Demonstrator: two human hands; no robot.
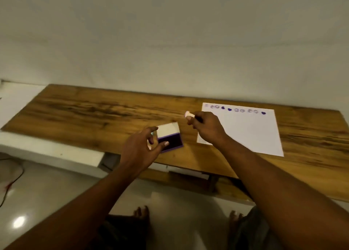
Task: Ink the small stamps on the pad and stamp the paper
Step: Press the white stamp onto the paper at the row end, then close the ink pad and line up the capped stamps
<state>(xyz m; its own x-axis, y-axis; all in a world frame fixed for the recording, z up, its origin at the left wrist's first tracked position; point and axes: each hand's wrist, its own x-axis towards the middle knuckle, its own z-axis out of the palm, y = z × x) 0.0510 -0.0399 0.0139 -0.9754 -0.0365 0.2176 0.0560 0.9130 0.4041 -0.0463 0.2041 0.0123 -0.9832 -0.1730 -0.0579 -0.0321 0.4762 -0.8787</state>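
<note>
Stamp [189,114], small and pale, sticks out leftward from the right hand [205,127]. It is pinched in curled fingers near mid-frame, between the paper [245,130] and the open ink pad [171,139], likely heading for fresh ink. Left hand [139,149] spreads half-curled round the pad's left end, seemingly to steady it; whether it touches I cannot tell. Paper lies at right on the wooden table [75,108], with a row of purple prints [237,110] along its far edge.
</note>
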